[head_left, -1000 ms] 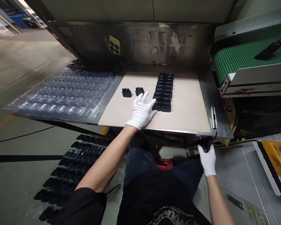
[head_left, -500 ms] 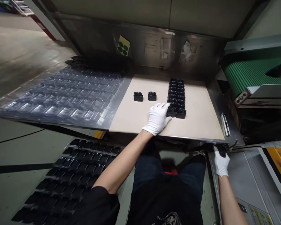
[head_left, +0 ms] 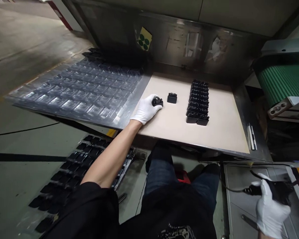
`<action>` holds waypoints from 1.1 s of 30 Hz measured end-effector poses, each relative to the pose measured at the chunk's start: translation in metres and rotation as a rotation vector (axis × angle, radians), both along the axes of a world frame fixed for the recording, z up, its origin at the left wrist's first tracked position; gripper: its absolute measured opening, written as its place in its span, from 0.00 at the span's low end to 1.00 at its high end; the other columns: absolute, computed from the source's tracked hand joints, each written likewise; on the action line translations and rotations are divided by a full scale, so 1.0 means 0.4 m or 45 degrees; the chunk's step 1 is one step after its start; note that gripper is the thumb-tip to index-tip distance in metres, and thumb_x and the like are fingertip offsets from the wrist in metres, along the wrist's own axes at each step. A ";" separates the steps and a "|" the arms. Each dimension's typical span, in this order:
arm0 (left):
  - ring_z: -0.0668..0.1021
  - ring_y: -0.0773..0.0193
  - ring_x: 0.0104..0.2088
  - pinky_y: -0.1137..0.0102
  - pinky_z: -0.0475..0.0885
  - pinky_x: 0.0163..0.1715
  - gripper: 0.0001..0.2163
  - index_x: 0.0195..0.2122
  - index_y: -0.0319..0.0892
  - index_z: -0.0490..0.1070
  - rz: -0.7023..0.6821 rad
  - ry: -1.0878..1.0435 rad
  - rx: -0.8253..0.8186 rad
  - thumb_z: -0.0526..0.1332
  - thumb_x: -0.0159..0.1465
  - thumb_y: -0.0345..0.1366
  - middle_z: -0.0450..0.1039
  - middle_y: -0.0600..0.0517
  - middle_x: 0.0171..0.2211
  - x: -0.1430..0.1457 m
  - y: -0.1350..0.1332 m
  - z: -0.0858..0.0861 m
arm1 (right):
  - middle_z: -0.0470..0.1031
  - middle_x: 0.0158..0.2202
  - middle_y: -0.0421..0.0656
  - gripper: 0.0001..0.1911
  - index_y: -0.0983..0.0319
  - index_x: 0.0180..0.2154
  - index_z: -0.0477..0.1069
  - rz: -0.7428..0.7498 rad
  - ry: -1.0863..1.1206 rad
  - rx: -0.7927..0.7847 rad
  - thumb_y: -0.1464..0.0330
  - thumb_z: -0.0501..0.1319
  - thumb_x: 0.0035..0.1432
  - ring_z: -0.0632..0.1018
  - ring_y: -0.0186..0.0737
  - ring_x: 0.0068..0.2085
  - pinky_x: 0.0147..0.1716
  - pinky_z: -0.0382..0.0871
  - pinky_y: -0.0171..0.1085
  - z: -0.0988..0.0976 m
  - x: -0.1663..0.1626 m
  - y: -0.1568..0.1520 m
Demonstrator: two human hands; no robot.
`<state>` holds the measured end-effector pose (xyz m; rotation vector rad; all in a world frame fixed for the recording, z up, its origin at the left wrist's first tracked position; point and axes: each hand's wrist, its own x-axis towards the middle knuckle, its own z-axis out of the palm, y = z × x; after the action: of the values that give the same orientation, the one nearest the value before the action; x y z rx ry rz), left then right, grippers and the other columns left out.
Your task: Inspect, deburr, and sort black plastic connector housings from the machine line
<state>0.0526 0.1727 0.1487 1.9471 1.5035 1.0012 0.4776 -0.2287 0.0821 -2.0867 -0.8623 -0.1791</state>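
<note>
My left hand (head_left: 144,109), in a white glove, is closed around a small black plastic block (head_left: 158,102) on the left of the beige work mat (head_left: 224,132). A matching single block (head_left: 172,98) stands a little to the right of it. Further right, several more of these blocks form a double row (head_left: 198,101). Low on the right, my gloved right hand (head_left: 271,212) is wrapped around a black corded device (head_left: 281,191) above a grey cabinet; blur hides what kind it is.
Clear plastic trays (head_left: 84,89) are stacked on the table's left. Below them sits a tray filled with black parts (head_left: 72,172). White pens (head_left: 252,136) lie at the mat's right edge. A green conveyor belt (head_left: 284,76) runs at the right, and a metal panel (head_left: 174,43) closes the back.
My left hand has moved left from the double row and now grips the leftmost single block. My right hand has moved right and down from the table's edge, with the black device in it.
</note>
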 end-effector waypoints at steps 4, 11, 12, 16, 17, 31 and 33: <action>0.83 0.50 0.51 0.59 0.78 0.56 0.21 0.49 0.44 0.79 -0.068 -0.587 -0.275 0.77 0.56 0.44 0.83 0.46 0.49 0.019 -0.317 0.007 | 0.87 0.45 0.49 0.24 0.56 0.46 0.83 0.414 0.404 -0.240 0.46 0.71 0.57 0.87 0.62 0.47 0.56 0.82 0.57 0.041 -0.181 -0.035; 0.84 0.50 0.49 0.57 0.78 0.54 0.18 0.44 0.42 0.77 0.323 -0.672 -0.971 0.75 0.53 0.39 0.83 0.45 0.45 0.047 -0.656 -0.246 | 0.84 0.39 0.47 0.24 0.57 0.46 0.82 1.155 0.302 -1.002 0.46 0.58 0.73 0.85 0.51 0.41 0.42 0.79 0.45 0.031 -0.316 0.041; 0.83 0.50 0.48 0.57 0.77 0.55 0.17 0.42 0.43 0.76 0.405 -0.592 -0.959 0.75 0.52 0.37 0.83 0.46 0.43 0.043 -0.658 -0.286 | 0.82 0.34 0.47 0.26 0.58 0.41 0.81 1.156 0.127 -1.043 0.44 0.57 0.73 0.82 0.51 0.37 0.39 0.76 0.45 0.019 -0.311 0.044; 0.81 0.52 0.43 0.58 0.75 0.54 0.19 0.38 0.46 0.74 0.477 -0.471 -0.944 0.76 0.47 0.33 0.79 0.51 0.36 0.015 -0.625 -0.363 | 0.74 0.26 0.47 0.33 0.58 0.29 0.74 1.175 -0.369 -1.116 0.42 0.51 0.75 0.75 0.46 0.29 0.34 0.66 0.42 -0.016 -0.294 0.038; 0.80 0.53 0.42 0.59 0.75 0.52 0.20 0.38 0.46 0.73 0.457 -0.477 -0.944 0.76 0.46 0.33 0.78 0.52 0.36 0.009 -0.615 -0.365 | 0.73 0.26 0.46 0.33 0.58 0.28 0.73 1.194 -0.398 -1.138 0.42 0.51 0.75 0.75 0.45 0.28 0.34 0.64 0.41 -0.019 -0.293 0.037; 0.80 0.57 0.33 0.63 0.80 0.35 0.21 0.40 0.41 0.74 -0.251 -0.605 -1.113 0.75 0.54 0.49 0.77 0.46 0.35 -0.101 -0.541 -0.352 | 0.77 0.28 0.42 0.30 0.57 0.28 0.70 1.338 0.189 -1.333 0.43 0.55 0.73 0.75 0.43 0.30 0.33 0.66 0.39 0.041 -0.317 0.125; 0.83 0.50 0.42 0.57 0.81 0.45 0.15 0.45 0.41 0.76 -0.287 -0.391 -0.962 0.73 0.59 0.39 0.79 0.43 0.39 -0.103 -0.543 -0.346 | 0.75 0.26 0.43 0.30 0.57 0.26 0.68 1.373 0.039 -1.355 0.43 0.55 0.73 0.75 0.44 0.29 0.34 0.66 0.40 0.049 -0.334 0.148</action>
<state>0.0112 -0.0445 0.0104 1.3123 1.2079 0.4909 0.3439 -0.1695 0.1016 -2.0941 -2.2368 1.0854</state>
